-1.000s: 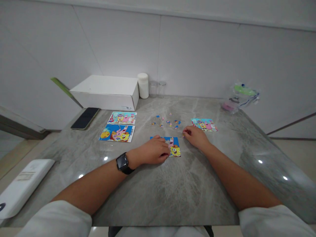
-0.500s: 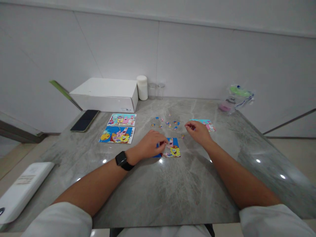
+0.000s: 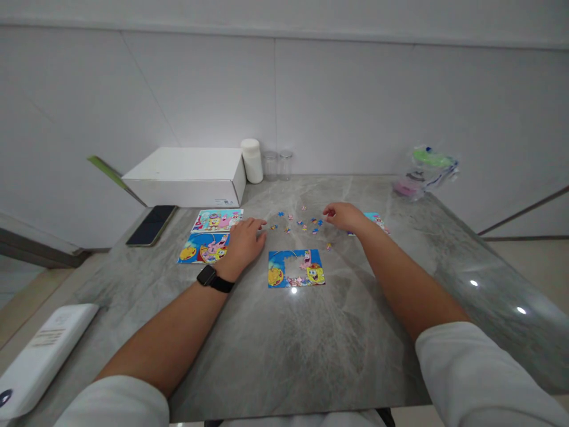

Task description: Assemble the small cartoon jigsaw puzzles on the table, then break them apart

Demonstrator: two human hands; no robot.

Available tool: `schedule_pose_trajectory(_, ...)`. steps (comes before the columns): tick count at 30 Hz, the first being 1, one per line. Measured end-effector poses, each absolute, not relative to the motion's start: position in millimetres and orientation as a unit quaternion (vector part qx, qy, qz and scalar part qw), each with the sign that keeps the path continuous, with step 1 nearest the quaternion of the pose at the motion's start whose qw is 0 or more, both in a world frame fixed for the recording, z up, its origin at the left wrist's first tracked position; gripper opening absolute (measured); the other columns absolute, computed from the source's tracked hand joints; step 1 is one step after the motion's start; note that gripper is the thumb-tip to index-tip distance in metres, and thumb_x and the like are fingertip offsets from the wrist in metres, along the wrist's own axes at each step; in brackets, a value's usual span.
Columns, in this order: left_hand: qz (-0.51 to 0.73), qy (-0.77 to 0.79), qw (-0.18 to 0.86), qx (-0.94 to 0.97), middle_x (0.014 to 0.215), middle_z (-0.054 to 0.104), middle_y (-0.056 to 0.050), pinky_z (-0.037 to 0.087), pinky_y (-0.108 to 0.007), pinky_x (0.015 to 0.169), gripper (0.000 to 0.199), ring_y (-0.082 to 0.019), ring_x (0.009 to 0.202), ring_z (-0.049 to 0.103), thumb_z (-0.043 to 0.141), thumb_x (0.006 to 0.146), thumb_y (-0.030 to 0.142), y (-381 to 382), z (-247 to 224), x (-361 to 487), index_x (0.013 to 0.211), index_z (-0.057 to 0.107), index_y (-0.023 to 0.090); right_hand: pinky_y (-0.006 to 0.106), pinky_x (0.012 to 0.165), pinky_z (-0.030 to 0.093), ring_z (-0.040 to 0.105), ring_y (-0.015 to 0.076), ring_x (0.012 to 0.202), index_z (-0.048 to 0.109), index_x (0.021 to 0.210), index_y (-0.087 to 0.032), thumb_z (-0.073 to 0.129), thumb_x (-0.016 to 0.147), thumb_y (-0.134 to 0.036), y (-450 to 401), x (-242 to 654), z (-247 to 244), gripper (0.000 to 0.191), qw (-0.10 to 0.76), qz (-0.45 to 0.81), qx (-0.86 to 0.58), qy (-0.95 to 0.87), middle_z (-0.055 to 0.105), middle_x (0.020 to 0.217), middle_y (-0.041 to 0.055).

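Note:
A partly assembled puzzle [image 3: 276,260] lies on the grey table, its middle showing bare table. Behind it, several loose pieces [image 3: 300,223] are scattered. My left hand [image 3: 247,240] hovers left of the puzzle, over the right edge of a blue picture card [image 3: 200,244]; its fingers are apart with nothing in them. A second card [image 3: 217,220] with a light picture lies behind that one. My right hand [image 3: 344,216] is at the right side of the loose pieces, fingertips pinched together; anything between them is too small to see. It partly covers another picture [image 3: 374,218].
A phone [image 3: 152,225] and a white box [image 3: 186,175] stand at the back left, beside a white bottle [image 3: 252,161] and two clear glasses [image 3: 278,166]. A plastic bag [image 3: 424,172] sits back right. A white device [image 3: 47,356] lies front left.
My left hand has moved left and back off the puzzle, uncovering it, and its fingers have spread. My right hand has moved slightly left and back towards the loose pieces.

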State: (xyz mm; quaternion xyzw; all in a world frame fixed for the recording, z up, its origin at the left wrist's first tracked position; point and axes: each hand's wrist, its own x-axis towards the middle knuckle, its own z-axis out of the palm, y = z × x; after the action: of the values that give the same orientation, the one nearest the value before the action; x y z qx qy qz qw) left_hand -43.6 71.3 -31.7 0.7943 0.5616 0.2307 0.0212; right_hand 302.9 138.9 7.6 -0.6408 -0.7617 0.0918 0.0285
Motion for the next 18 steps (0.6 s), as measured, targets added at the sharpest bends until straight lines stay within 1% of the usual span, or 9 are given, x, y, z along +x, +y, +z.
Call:
schedule_pose_trajectory(3, 0.197, 0.557, 0.011, 0.807, 0.122, 0.072, -0.01, 0.048, -0.048, 0.1, 0.031, -0.032, 0.115, 0.066, 0.059, 0.1, 0.029, 70.2, -31.1, -40.8, 0.128, 0.072, 0.025, 0.029, 0.087, 0.05, 0.072, 0.0223, 0.103, 0.078, 0.122, -0.02, 0.068, 0.096, -0.026, 145.4, 292.5, -1.4, 0.029, 0.029, 0.082, -0.644, -0.76, 0.081, 0.115, 0.0083)
schedule_pose_trajectory(8, 0.172, 0.558, 0.006, 0.812, 0.121, 0.072, -0.01, 0.048, -0.048, 0.099, 0.032, -0.032, 0.114, 0.066, 0.058, 0.102, 0.033, 74.3, -32.5, -39.9, 0.128, 0.073, 0.026, 0.031, 0.091, 0.05, 0.07, 0.0237, 0.104, 0.08, 0.116, -0.021, 0.066, 0.097, -0.032, 141.2, 286.4, -14.1, 0.026, 0.051, 0.067, -0.629, -0.773, 0.079, 0.114, 0.0108)
schedule_pose_trajectory(12, 0.162, 0.562, 0.003, 0.811, 0.121, 0.072, -0.01, 0.048, -0.05, 0.099, 0.033, -0.032, 0.113, 0.065, 0.058, 0.102, 0.036, 78.0, -36.9, -40.6, 0.129, 0.074, 0.027, 0.032, 0.097, 0.049, 0.068, 0.024, 0.108, 0.08, 0.12, -0.02, 0.064, 0.098, -0.03, 138.7, 286.6, -16.6, 0.029, 0.065, 0.061, -0.617, -0.782, 0.076, 0.119, 0.0126)
schedule_pose_trajectory(18, 0.149, 0.565, 0.012, 0.811, 0.121, 0.071, -0.01, 0.047, -0.051, 0.101, 0.036, -0.032, 0.113, 0.064, 0.055, 0.103, 0.037, 76.3, -36.0, -39.7, 0.133, 0.073, 0.028, 0.031, 0.097, 0.049, 0.068, 0.0242, 0.109, 0.08, 0.12, -0.021, 0.063, 0.097, -0.025, 135.8, 283.0, -15.8, 0.029, 0.071, 0.06, -0.613, -0.785, 0.075, 0.119, 0.0119)
